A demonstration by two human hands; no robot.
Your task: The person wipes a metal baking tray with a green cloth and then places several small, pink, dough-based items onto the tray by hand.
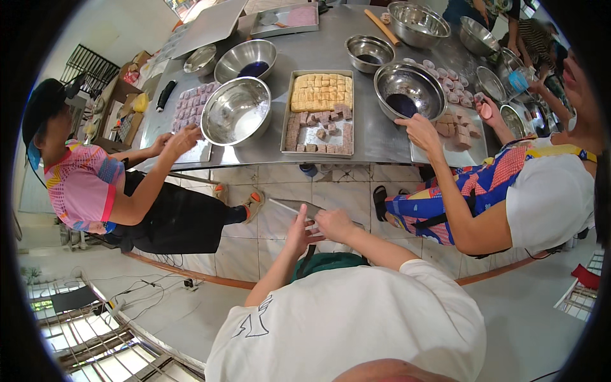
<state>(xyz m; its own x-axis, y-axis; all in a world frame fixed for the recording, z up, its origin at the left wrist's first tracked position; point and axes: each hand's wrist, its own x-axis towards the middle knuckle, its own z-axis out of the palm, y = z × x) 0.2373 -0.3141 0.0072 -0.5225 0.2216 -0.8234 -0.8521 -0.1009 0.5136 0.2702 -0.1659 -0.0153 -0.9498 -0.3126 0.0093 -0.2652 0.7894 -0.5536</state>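
Note:
In front of my body, below the table edge, my right hand (335,224) is closed around a flat grey metal piece (286,204) whose exact kind I cannot make out. My left hand (300,233) holds its near side, thumb up against it and fingers loosely bent with gaps between them. Ahead on the table lies a rectangular metal tray (284,121). Its far half holds a scored yellow slab (321,91); brownish-pink coated cubes (304,130) line its near half, with bare metal between. Both hands are apart from the tray.
A person at left (89,178) holds a large steel bowl (237,111). At right another person (509,191) grips a bowl with dark contents (410,92). More steel bowls (420,24), a rolling pin (382,27) and wrapped sweets (194,105) cover the metal table (318,48).

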